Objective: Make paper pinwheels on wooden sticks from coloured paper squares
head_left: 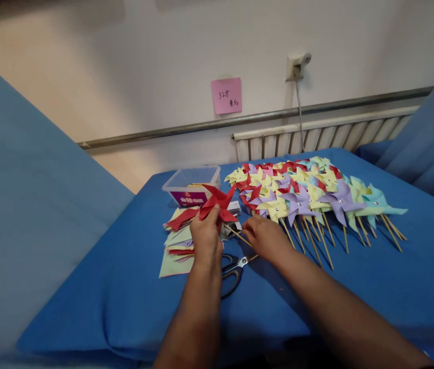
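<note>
My left hand (206, 237) pinches a red paper pinwheel (219, 201) and holds it upright above the blue table (355, 292). My right hand (265, 237) grips a thin wooden stick (237, 236) that points toward the pinwheel's back. Black-handled scissors (232, 270) lie on the cloth just below both hands. A stack of cut coloured paper squares (176, 241) lies left of my left hand.
Several finished pinwheels on sticks (309, 197) lie in a heap to the right. A clear plastic box (193, 185) stands behind the paper stack. A radiator (324, 134), a wall socket with cable (297, 66) and a pink note (226, 95) are on the wall. Blue fabric (20, 220) rises at left.
</note>
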The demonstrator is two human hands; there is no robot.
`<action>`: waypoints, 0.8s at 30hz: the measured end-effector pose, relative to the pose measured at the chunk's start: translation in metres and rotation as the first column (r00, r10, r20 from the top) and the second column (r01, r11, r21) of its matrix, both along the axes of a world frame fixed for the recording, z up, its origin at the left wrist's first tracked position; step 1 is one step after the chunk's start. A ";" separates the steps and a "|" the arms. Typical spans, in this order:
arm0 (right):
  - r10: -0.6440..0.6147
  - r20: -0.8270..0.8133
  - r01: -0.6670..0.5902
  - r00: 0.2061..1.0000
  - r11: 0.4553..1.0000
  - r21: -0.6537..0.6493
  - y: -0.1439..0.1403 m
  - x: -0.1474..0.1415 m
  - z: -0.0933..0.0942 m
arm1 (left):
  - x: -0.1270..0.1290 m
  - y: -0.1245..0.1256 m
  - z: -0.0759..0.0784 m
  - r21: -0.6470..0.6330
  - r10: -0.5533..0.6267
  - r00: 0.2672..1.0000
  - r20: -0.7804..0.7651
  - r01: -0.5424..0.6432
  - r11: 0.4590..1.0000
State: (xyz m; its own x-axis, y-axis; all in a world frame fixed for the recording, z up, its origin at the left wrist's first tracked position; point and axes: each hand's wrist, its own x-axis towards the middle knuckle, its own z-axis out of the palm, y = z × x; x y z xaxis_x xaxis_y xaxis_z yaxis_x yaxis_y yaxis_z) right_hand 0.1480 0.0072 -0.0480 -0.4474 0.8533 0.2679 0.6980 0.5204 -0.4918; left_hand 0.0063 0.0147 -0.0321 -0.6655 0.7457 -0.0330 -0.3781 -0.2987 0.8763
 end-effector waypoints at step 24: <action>-0.177 -0.510 0.112 0.842 0.981 -0.156 0.018 -0.007 -0.021 | 0.014 0.007 -0.023 -0.146 -0.127 0.979 -0.162 0.104 0.984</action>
State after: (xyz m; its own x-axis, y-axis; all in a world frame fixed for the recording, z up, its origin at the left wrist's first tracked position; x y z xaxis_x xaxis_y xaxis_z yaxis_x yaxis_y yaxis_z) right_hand 0.1408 0.0249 -0.0695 -0.1393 0.9365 0.3218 0.3860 0.3506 -0.8533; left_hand 0.0204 0.0217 -0.0550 -0.5796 0.8142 -0.0338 -0.2455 -0.1349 0.9600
